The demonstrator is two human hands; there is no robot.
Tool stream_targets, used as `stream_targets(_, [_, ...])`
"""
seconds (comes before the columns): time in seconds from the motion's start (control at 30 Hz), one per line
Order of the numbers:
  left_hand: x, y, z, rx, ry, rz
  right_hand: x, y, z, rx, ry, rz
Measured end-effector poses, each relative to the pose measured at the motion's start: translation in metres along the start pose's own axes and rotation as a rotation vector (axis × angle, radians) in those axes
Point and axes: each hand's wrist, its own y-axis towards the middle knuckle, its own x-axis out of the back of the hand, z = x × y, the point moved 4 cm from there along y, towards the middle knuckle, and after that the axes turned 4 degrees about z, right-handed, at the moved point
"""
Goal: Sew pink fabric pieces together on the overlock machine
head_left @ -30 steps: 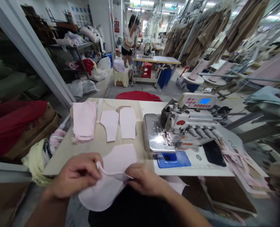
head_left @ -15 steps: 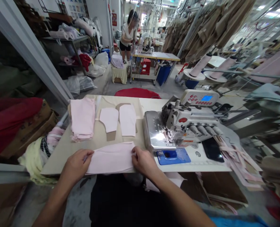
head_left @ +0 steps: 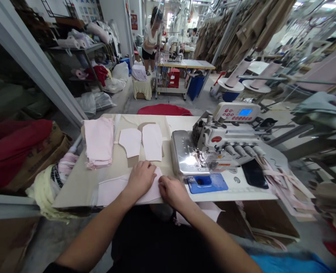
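Note:
A long pale pink fabric piece (head_left: 111,189) lies flat along the table's front edge. My left hand (head_left: 142,177) rests on its upper right part, fingers bent close together; what is under the fingertips is hidden. At the piece's right end, my right hand (head_left: 172,190) pinches the edge between thumb and fingers. Beyond my hands lie two cut pink pieces (head_left: 130,142) (head_left: 152,142) side by side on brown backing. A folded pink stack (head_left: 99,141) sits at the left. Right of my hands stands a white overlock sewing machine (head_left: 221,140) with a metal plate.
A blue tray (head_left: 207,183) and a black phone (head_left: 254,173) lie before the machine. Pink strips (head_left: 284,189) hang at the table's right end. Cardboard boxes (head_left: 267,220) are below. Another person (head_left: 150,41) stands at a table farther back.
My left hand has let go of the piece's left end and moved right onto its upper right part, near my right hand. My right hand stays at the right end.

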Motion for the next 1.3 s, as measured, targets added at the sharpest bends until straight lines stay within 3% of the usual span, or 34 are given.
stream_targets(0.13, [-0.005, 0.019, -0.001, 0.199, 0.042, -0.004, -0.001, -0.010, -0.001, 0.000, -0.072, -0.007])
stream_targets(0.2, [-0.008, 0.021, 0.002, 0.252, -0.061, -0.027, -0.001, -0.015, -0.003, 0.003, -0.089, -0.004])
stream_targets(0.37, [-0.007, 0.023, 0.011, 0.217, -0.367, 0.012, -0.001, -0.023, -0.007, 0.022, 0.010, -0.039])
stream_targets(0.43, [0.000, 0.022, 0.013, 0.154, -0.436, 0.070, 0.002, -0.023, -0.009, 0.030, 0.172, -0.157])
stream_targets(0.53, [0.018, 0.020, 0.010, 0.027, -0.788, 0.085, 0.003, -0.021, -0.015, 0.056, 0.635, -0.283])
stream_targets(0.6, [0.031, 0.023, 0.004, -0.041, -1.065, 0.051, -0.001, -0.019, -0.020, 0.065, 0.963, -0.209])
stream_targets(0.67, [0.039, 0.030, -0.004, -0.057, -1.168, 0.020, -0.002, -0.021, -0.026, 0.048, 1.168, -0.125])
stream_targets(0.83, [0.046, 0.064, -0.040, -0.044, -0.980, -0.029, 0.011, -0.047, -0.051, -0.069, 1.447, -0.205])
stream_targets(1.03, [0.045, 0.103, -0.098, -0.244, -0.540, -0.167, 0.019, -0.070, -0.084, -0.205, 1.734, -0.511])
stream_targets(1.17, [0.039, 0.107, -0.118, -0.202, -0.296, -0.389, 0.015, -0.059, -0.088, -0.174, 1.909, -0.501])
stream_targets(1.3, [0.034, 0.093, -0.126, -0.175, -0.262, -0.434, 0.011, -0.052, -0.083, -0.171, 1.921, -0.511])
